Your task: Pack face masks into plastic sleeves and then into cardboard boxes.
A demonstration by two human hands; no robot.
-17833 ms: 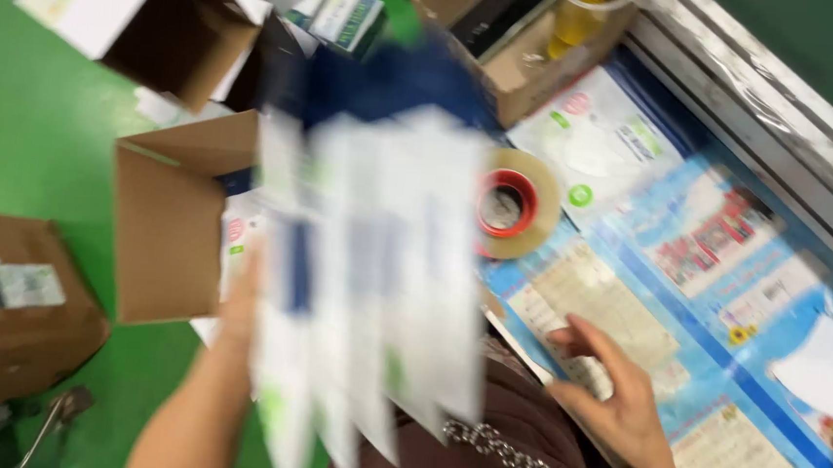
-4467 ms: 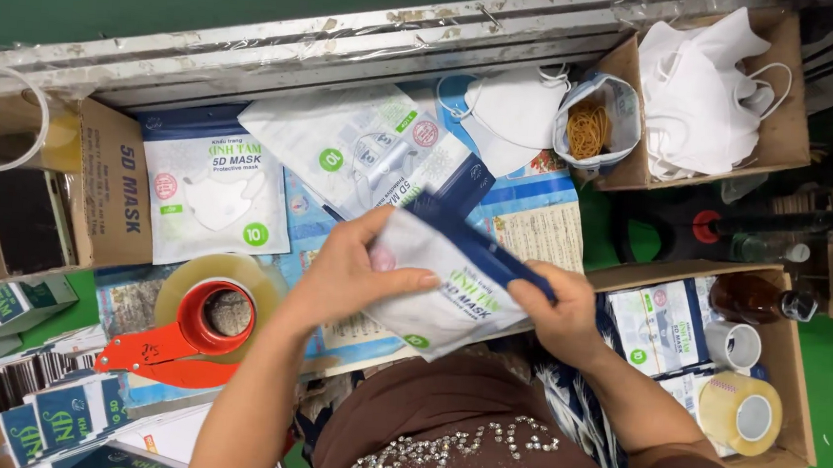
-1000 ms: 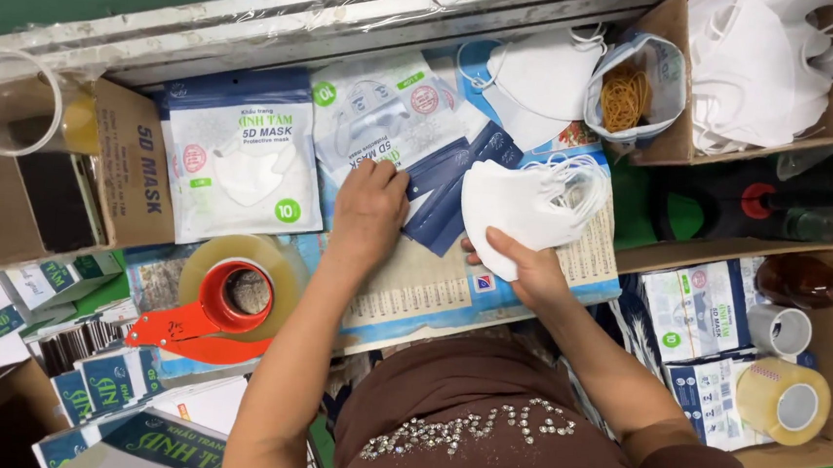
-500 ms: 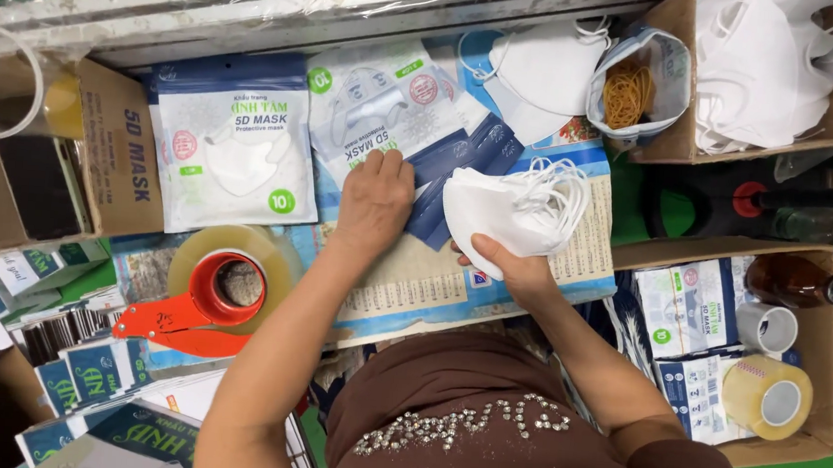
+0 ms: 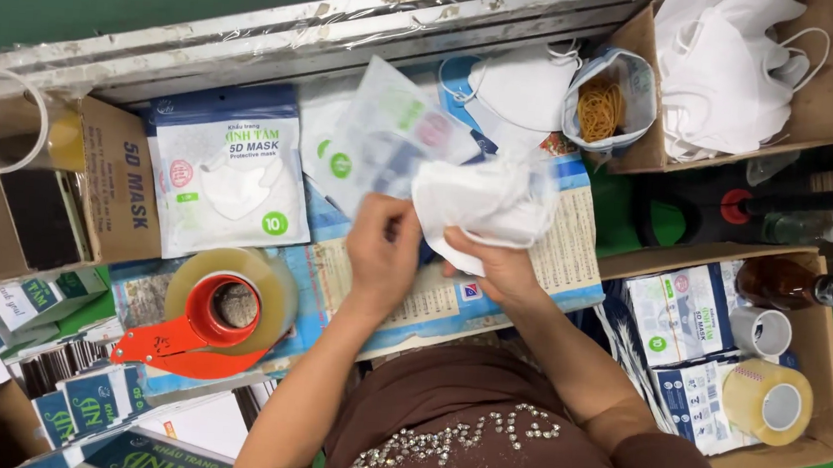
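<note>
Left hand lifts pouch, seemingly empty; right hand grips masks

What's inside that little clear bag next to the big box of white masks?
The clear bag holds a tangle of yellowish rubber bands. Its bottom is hidden by the bands. It sits beside the cardboard box heaped with white masks.

Both forearms raised forward; left hand and right hand fingers curled closed, side by side
</note>
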